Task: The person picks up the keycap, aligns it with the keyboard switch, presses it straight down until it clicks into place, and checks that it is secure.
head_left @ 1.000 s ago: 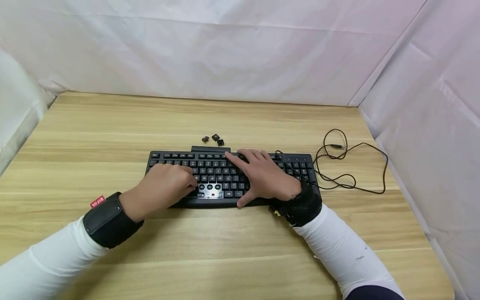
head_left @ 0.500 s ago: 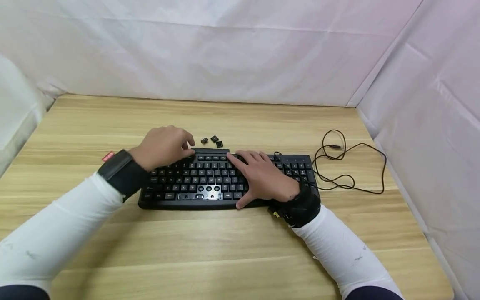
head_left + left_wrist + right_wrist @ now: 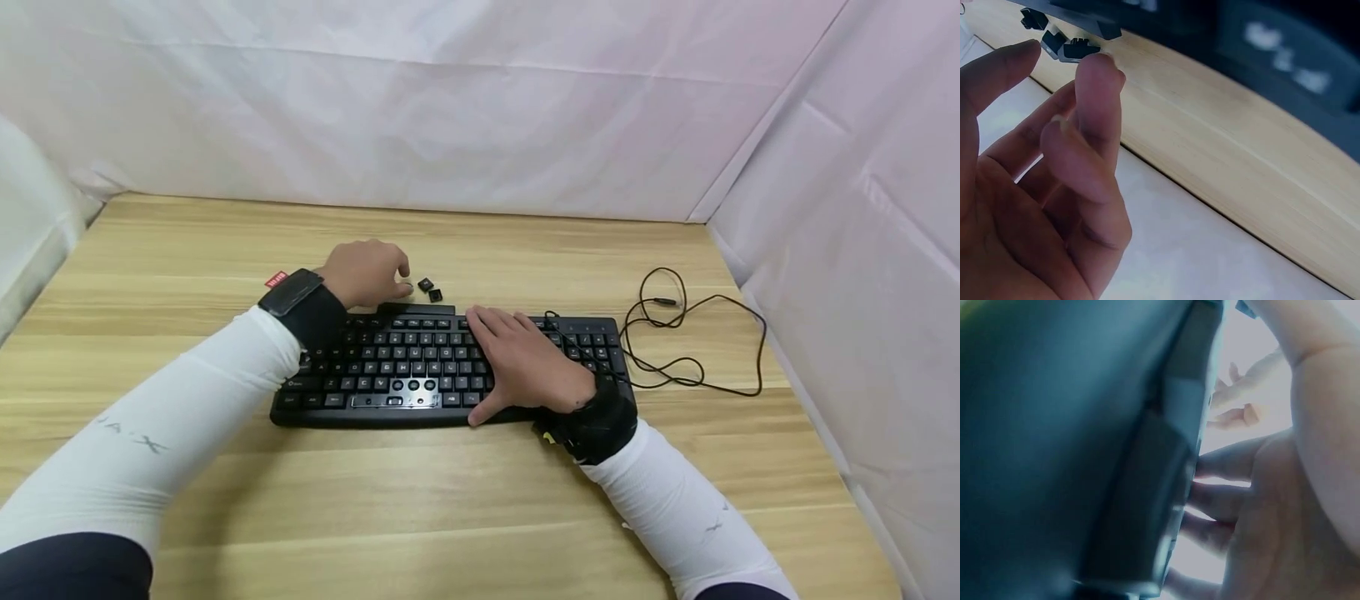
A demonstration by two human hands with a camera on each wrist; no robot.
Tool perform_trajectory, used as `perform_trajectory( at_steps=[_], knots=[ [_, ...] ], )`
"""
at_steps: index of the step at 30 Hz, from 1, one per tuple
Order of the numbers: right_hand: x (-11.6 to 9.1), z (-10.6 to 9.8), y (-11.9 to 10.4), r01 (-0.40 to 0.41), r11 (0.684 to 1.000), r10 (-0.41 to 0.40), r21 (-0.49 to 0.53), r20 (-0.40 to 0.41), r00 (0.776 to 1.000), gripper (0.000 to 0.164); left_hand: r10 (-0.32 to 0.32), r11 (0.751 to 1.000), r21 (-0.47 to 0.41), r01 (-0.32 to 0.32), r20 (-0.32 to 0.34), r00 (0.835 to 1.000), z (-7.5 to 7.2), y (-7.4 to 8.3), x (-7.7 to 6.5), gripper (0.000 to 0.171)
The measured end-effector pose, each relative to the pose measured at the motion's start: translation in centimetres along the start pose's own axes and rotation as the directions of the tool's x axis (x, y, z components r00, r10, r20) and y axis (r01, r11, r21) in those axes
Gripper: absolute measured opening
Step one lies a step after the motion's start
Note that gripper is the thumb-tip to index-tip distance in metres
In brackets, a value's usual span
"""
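Note:
A black keyboard point(image 3: 420, 367) lies on the table. Across its right-centre keys rests my right hand point(image 3: 531, 362), fingers spread, thumb at the front edge. My left hand point(image 3: 366, 273) hovers past the keyboard's back edge, with thumb and forefinger apart beside loose black keycaps point(image 3: 426, 284). In the head view two keycaps show; the left fingertips hide another. Three keycaps point(image 3: 1079, 50) appear in the left wrist view, near the fingertips with nothing gripped. Among the lower middle keys, three round sockets point(image 3: 414, 385) stand without caps. The right wrist view is mostly filled by the keyboard's dark edge point(image 3: 1141, 494).
A thin black cable point(image 3: 705, 383) loops from the keyboard over the table's right side, its plug point(image 3: 664, 302) inside a loop. The wooden table point(image 3: 420, 500) meets white cloth walls point(image 3: 420, 125) at the back and sides.
My left hand has lifted from the keyboard's lower middle keys and moved away and rightward to the loose keycaps. The right hand stays on the keyboard, its fingers now closer together.

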State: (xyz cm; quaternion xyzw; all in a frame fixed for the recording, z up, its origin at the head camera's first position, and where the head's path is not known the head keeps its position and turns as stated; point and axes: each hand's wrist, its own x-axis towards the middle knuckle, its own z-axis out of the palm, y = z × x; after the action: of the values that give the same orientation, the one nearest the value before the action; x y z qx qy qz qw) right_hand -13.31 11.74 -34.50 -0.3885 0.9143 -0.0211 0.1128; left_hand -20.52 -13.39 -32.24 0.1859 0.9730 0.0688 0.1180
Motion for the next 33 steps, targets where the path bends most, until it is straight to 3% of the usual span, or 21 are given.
perform_trajectory(
  at_steps=[6, 21, 33],
  knots=[
    [0.0, -0.1, 0.0, -0.020, 1.000, 0.020, 0.004, 0.000, 1.000, 0.138, 0.008, 1.000, -0.001, -0.008, -0.010, 1.000, 0.2, 0.0, 0.8, 0.032],
    [0.0, 0.0, -0.1, 0.003, 1.000, -0.003, -0.001, -0.004, 1.000, 0.136, 0.016, 1.000, -0.018, -0.018, -0.103, 0.995, 0.5, 0.1, 0.2, 0.011],
    [0.2, -0.3, 0.3, -0.004, 1.000, 0.004, -0.015, 0.000, 1.000, 0.137, 0.134, 0.990, 0.062, -0.123, -0.200, 0.971, -0.2, 0.7, -1.5, 0.022]
  ],
)
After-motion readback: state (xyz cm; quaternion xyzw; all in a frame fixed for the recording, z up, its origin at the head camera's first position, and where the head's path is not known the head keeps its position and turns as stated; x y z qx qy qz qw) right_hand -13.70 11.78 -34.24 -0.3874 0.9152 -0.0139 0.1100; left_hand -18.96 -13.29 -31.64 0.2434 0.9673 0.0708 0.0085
